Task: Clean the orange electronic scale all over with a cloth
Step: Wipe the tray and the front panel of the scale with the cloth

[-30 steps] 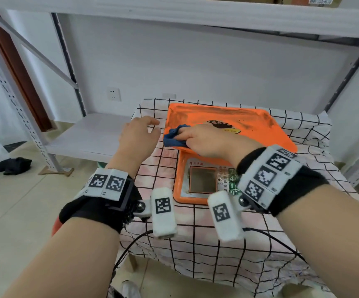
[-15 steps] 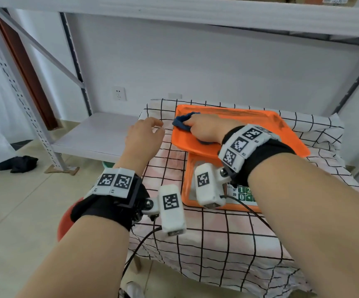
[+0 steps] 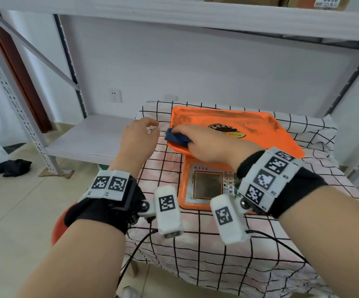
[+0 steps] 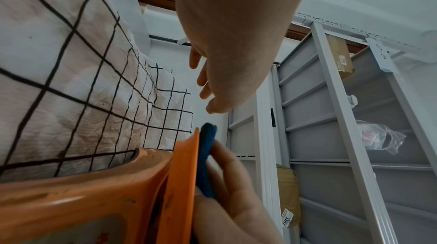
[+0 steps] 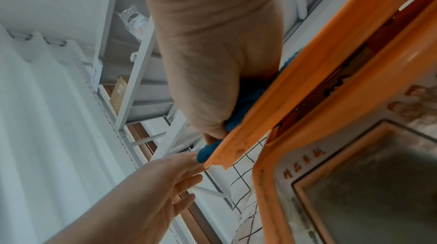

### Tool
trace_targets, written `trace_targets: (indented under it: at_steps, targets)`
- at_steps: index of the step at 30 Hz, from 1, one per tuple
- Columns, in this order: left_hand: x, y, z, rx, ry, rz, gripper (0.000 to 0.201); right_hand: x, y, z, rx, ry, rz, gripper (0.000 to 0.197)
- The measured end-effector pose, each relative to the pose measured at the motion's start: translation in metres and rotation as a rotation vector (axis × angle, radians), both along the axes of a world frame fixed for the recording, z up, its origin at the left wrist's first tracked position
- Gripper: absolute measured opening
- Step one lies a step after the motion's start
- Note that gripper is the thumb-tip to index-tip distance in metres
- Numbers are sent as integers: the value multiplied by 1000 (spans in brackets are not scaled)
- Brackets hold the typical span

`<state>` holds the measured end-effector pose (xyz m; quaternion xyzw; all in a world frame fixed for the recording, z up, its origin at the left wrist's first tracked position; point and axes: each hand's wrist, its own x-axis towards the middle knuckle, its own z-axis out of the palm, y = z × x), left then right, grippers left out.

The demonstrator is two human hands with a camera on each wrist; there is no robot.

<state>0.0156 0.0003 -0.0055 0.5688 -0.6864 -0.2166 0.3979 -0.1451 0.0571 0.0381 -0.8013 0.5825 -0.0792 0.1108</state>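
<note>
The orange electronic scale (image 3: 206, 186) stands on a checked tablecloth (image 3: 195, 244), its smudged weighing tray (image 3: 249, 123) on top and a grey display facing me. My right hand (image 3: 204, 145) presses a blue cloth (image 3: 177, 137) onto the tray's front-left corner, fingers laid over it and the thumb curled against its near side. From the right wrist the cloth (image 5: 238, 111) is squeezed between my palm and the tray rim (image 5: 307, 72). My left hand (image 3: 138, 136) hovers over the tablecloth just left of the tray, fingers loosely curled, holding nothing. The left wrist view shows the cloth (image 4: 205, 158) against the tray edge.
Grey metal shelving (image 3: 23, 100) stands to the left with a low white board (image 3: 88, 136) beside the table. A dark rag (image 3: 10, 167) lies on the floor. Something red (image 3: 60, 229) sits under my left wrist. Black cables (image 3: 135, 250) hang over the table's front.
My right hand swept the cloth from the tray's front-left up to its far-left corner and has come back toward the front-left edge. The left hand stayed beside the tray.
</note>
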Motion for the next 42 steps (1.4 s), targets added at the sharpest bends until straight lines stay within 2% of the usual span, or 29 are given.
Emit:
trace_targets:
  at_steps: [2, 4, 11, 15, 20, 23, 26, 36, 39, 42]
  targets:
    - [1, -1, 0, 2, -4, 6, 27, -3, 2, -1, -4, 57, 1, 57]
    - [1, -2, 0, 3, -7, 9, 27, -1, 1, -1, -5, 152, 24, 59]
    - [-1, 1, -1, 28, -8, 6, 28, 11, -27, 24, 115, 440, -84, 47]
    - [-3, 5, 3, 11, -6, -8, 28, 7, -30, 17, 109, 374, -68, 51]
    - [-6, 5, 3, -12, -14, -32, 29, -7, 10, 7, 59, 156, 45, 57]
    - [-6, 4, 0, -3, -18, -36, 29, -9, 18, 7, 62, 107, 41, 59]
    - [-6, 4, -1, 5, -5, -32, 28, -1, 8, 17, 91, 152, 14, 51]
    - [-9, 2, -3, 22, -26, -28, 30, 7, -34, 25, 163, 363, -132, 50]
    - [-12, 3, -1, 2, -31, -44, 31, 7, -39, 22, 158, 352, -148, 52]
    - [-13, 3, 2, 2, -25, -53, 30, 1, -30, 16, 110, 269, -112, 53]
